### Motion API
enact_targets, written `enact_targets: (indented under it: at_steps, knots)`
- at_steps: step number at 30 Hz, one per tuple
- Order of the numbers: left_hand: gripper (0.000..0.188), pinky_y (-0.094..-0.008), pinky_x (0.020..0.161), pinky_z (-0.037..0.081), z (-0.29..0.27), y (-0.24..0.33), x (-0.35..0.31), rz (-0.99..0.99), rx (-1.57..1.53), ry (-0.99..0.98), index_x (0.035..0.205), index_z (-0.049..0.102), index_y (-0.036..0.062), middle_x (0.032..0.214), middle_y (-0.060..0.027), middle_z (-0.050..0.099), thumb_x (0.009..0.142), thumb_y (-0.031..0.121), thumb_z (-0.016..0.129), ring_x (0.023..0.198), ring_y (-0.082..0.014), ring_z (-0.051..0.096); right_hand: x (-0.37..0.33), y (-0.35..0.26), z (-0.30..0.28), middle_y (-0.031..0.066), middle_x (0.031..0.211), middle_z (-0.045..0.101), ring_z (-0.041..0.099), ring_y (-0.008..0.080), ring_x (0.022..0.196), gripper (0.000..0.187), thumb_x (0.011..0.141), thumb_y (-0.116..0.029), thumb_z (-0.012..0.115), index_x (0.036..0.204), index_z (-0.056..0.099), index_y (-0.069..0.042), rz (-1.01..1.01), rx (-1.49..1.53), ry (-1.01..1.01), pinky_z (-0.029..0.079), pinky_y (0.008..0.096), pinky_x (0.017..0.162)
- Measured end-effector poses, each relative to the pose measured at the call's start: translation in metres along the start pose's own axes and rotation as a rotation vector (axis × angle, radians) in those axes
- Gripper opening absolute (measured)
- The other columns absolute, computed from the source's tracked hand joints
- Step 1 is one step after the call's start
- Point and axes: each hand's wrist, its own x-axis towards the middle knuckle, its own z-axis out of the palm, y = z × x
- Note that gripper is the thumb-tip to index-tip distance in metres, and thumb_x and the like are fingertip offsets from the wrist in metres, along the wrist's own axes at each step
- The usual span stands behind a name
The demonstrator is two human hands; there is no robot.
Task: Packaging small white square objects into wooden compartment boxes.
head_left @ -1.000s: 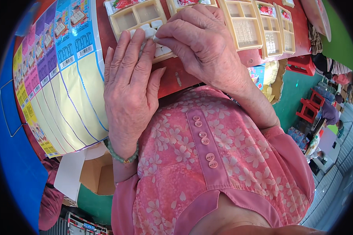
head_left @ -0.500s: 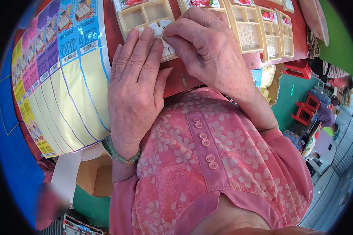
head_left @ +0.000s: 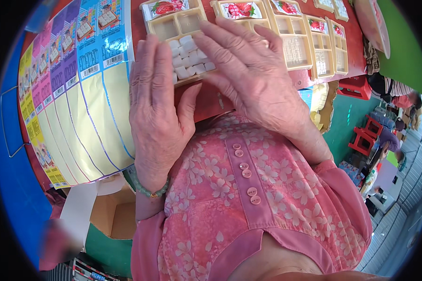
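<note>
Between my two hands lies a cream plastic tray point(head_left: 172, 12) with compartments. Its near compartment holds several small white blocks point(head_left: 187, 55) packed close in rows. A red-and-white sachet point(head_left: 166, 8) sits at the tray's far end, and the two middle compartments hold nothing. My left hand point(head_left: 155, 105) rests along the tray's left side, fingers stretched out and thumb apart. On the right, my right hand point(head_left: 260, 77) spreads its fingers over the tray's right edge, beside the blocks. Neither hand holds anything that I can see.
More cream trays point(head_left: 293, 44) with sachets stand in a row to the right. Printed packaging sheets point(head_left: 75, 117) overlap at the left on the red table point(head_left: 211, 100). Below the table are an open cardboard box point(head_left: 112, 213) and red stools point(head_left: 361, 138). People sit at the far right.
My right hand has let go of its pinch over the white blocks and opened its fingers toward the right. My left fingers have drawn off the blocks, leaving more of them in sight.
</note>
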Motion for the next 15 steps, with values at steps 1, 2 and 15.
enact_targets:
  at_steps: [1,2,15]
  knots:
    - [0.065,-0.05,0.117,0.036,0.0,0.0,0.0,0.004,0.002,-0.001,0.147,0.044,-0.0032,0.153,-0.0227,0.043,0.09,0.014,0.071,0.142,-0.0419,0.042,-0.001,0.0,0.003,0.0076,0.142,0.058,0.053,0.0264,0.133,0.055,0.089,-0.027,0.072,0.139,0.059,-0.009,0.001,0.0,0.005,0.033,0.05,0.111]
    - [0.068,-0.0501,0.117,0.036,-0.001,-0.001,0.0,-0.015,0.018,-0.019,0.149,0.041,-0.0031,0.154,-0.0236,0.041,0.091,0.015,0.07,0.142,-0.0426,0.041,-0.003,0.0,0.007,0.0091,0.144,0.056,0.048,0.0267,0.138,0.06,0.088,-0.034,0.073,0.139,0.057,-0.008,0.005,0.005,-0.036,0.029,0.0554,0.113]
    - [0.068,-0.0538,0.118,0.031,0.001,0.002,0.006,-0.033,0.208,-0.124,0.152,0.036,-0.002,0.159,-0.0237,0.034,0.097,0.029,0.063,0.146,-0.0436,0.035,-0.003,-0.002,0.01,0.0095,0.15,0.051,0.04,0.0253,0.145,0.08,0.078,-0.051,0.075,0.143,0.053,-0.008,0.021,0.072,-0.049,0.017,0.0645,0.119]
